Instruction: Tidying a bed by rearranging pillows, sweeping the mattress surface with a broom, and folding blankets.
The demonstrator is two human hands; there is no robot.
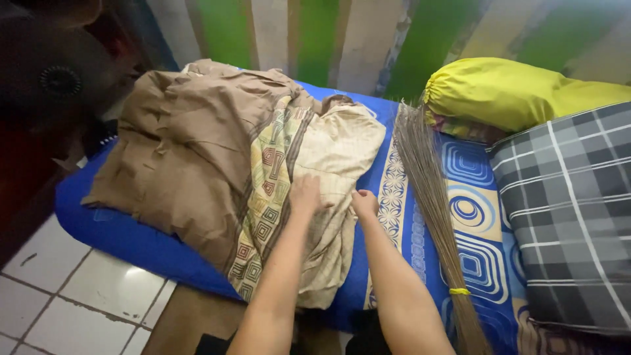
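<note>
Head view, looking down at a bed with a blue patterned mattress (pixel 141 246). Both arms come in from 6 o'clock. Left hand (pixel 305 195) lies flat, palm down, fingers stretched out and loosely spread, pressing on the cream checked part of the crumpled blanket (pixel 217 164); nothing gripped. Right hand (pixel 365 204) sits just beside it toward 3 o'clock, at the blanket's right edge, fingers curled down onto or around the cloth edge; can't tell whether it actually pinches the fabric. Blanket is a bunched heap, brown side mostly at 9 to 11 o'clock of the hands, a strip of square-spiral print running down the middle, cream part hanging off the near mattress edge toward 6 o'clock. At 3 o'clock of the right hand, near it but apart, a stick broom (pixel 430 197) lies lengthwise on the mattress, bristle fan pointing to 12 o'clock, bound with a yellow band (pixel 459 290) near 5 o'clock. Yellow pillow (pixel 513 92) at 1 to 2 o'clock against the green-and-beige striped wall (pixel 315 33). Grey plaid pillow (pixel 572 210) at 3 o'clock, overlapping the yellow one's lower edge. White tiled floor (pixel 72 289) at 8 o'clock, below the mattress edge.
</note>
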